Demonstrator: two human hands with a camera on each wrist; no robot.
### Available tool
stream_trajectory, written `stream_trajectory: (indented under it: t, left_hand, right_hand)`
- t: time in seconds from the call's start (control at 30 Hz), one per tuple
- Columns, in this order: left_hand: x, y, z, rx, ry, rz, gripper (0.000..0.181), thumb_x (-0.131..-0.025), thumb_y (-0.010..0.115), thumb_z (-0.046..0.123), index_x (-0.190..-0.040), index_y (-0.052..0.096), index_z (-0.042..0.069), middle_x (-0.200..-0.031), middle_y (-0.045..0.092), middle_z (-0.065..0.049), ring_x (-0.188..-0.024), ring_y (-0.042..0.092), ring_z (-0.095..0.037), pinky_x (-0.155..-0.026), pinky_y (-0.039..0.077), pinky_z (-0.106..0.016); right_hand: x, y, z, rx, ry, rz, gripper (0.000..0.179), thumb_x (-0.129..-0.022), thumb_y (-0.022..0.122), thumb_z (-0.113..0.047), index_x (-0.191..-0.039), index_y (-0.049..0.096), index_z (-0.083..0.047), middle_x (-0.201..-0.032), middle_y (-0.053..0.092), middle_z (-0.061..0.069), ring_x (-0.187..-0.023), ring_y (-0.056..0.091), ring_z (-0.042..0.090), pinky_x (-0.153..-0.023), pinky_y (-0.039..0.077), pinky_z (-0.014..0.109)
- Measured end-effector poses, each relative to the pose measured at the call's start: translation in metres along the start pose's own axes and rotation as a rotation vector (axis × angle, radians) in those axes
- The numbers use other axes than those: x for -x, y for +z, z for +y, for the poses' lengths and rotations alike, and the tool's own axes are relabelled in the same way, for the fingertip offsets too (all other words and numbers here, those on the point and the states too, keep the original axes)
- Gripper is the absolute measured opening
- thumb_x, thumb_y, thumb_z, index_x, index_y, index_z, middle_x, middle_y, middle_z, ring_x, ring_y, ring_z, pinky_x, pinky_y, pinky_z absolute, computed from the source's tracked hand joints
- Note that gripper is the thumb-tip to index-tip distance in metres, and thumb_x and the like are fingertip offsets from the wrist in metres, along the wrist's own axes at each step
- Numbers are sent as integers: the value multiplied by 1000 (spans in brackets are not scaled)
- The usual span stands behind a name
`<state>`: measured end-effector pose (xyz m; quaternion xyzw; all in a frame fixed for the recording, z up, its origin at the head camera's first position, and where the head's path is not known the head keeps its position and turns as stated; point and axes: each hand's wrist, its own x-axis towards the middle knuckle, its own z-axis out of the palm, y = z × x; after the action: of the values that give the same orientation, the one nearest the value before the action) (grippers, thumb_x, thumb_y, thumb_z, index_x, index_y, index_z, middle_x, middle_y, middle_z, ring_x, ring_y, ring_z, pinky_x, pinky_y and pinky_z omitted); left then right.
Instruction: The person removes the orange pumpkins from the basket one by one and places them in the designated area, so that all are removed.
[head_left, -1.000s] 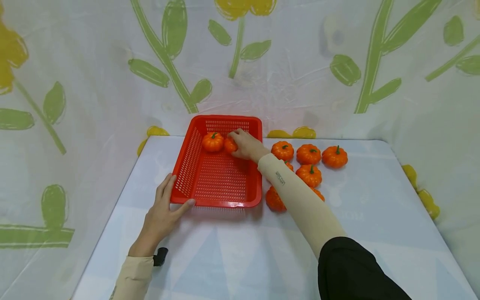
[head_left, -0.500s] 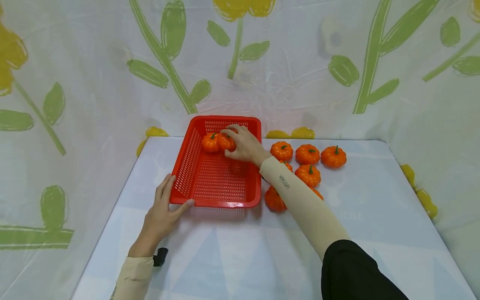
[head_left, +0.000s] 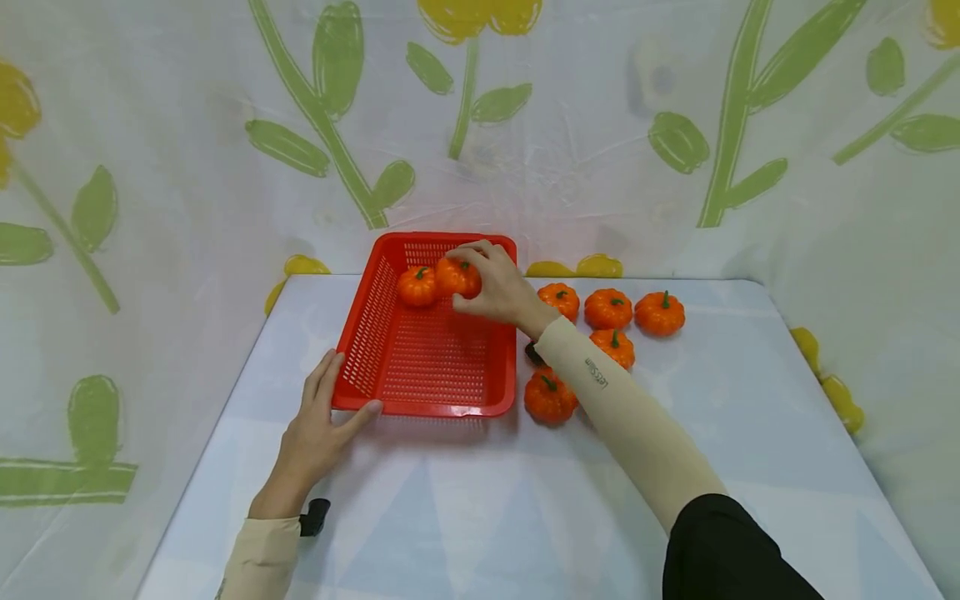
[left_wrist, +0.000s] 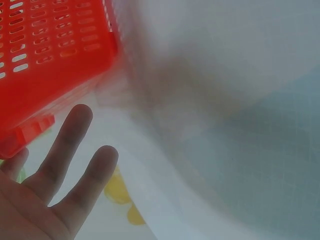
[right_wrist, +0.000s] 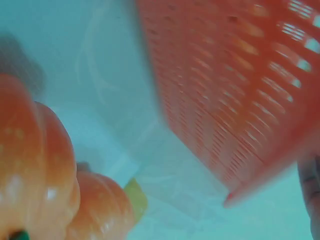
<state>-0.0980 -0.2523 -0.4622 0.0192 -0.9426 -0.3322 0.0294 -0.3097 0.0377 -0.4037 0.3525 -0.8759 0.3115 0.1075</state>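
In the head view a red perforated plastic basket [head_left: 438, 408] stands on the table. One small orange pumpkin [head_left: 417, 287] lies inside, near its far left. Next to that, my right hand [head_left: 495, 287] holds another pumpkin [head_left: 456, 277] between thumb and curled fingers, over the basket's far part. My left hand [head_left: 315, 437] is at the near left corner, thumb at the front rim and fingers along the left side. The left wrist view shows fingers [left_wrist: 75, 145] extended beside the basket's wall [left_wrist: 60, 50].
Several more pumpkins [head_left: 608, 310] sit on the table right of the basket, one [head_left: 550, 397] close to its near right corner. My right forearm crosses over this group and partly hides it. A flower-patterned curtain [head_left: 570, 150] rises behind the table [head_left: 465, 517].
My right hand has drawn up slightly with the pumpkin in its grip, which shows more fully now. The left hand stays at the basket's corner. The head view has shifted a little.
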Motion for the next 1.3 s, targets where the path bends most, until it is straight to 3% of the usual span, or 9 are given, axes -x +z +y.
stream_trajectory:
  t: [0.3, 0.6, 0.83, 1.1, 1.3]
  left_hand:
    - [1, -3, 1, -5, 0, -17, 98, -92, 62, 65, -164, 2, 37, -169, -1, 13, -125, 52, -46, -88, 43, -69]
    - [0, -3, 1, -2, -8, -22, 99, -91, 62, 66, -164, 1, 37, -169, -2, 13, -129, 49, -46, -89, 42, -70]
    - [1, -3, 1, 4, -9, -23, 99, -92, 62, 65, -164, 1, 37, -169, -2, 13, -129, 48, -48, -90, 40, -73]
    - [2, -3, 1, 9, -12, -23, 99, -92, 62, 65, -164, 1, 37, -169, -3, 14, -128, 49, -47, -91, 40, -73]
    - [2, -3, 2, 17, -2, -19, 98, -92, 62, 64, -164, 1, 36, -169, -1, 12, -129, 49, -47, -91, 40, -73]
  right_hand:
    - [31, -42, -4, -106, 69, 70, 57, -79, 78, -28, -133, 61, -26, -131, 51, -5, -116, 47, 16, -90, 49, 38]
    - [71, -63, 13, -70, 26, 182, 58, -78, 79, -21, -134, 62, -18, -137, 53, 2, -127, 46, 21, -100, 45, 45]
    - [103, -81, 19, -72, 100, 191, 58, -80, 80, -25, -136, 62, -22, -137, 51, -4, -123, 48, 17, -96, 49, 43]
    - [133, -100, 32, -25, 111, 215, 60, -79, 80, -19, -136, 62, -18, -143, 50, 5, -134, 41, 26, -102, 42, 56]
    - [165, -113, 46, 13, 157, 228, 63, -78, 84, -18, -136, 62, -14, -143, 50, 7, -133, 45, 29, -102, 43, 56]
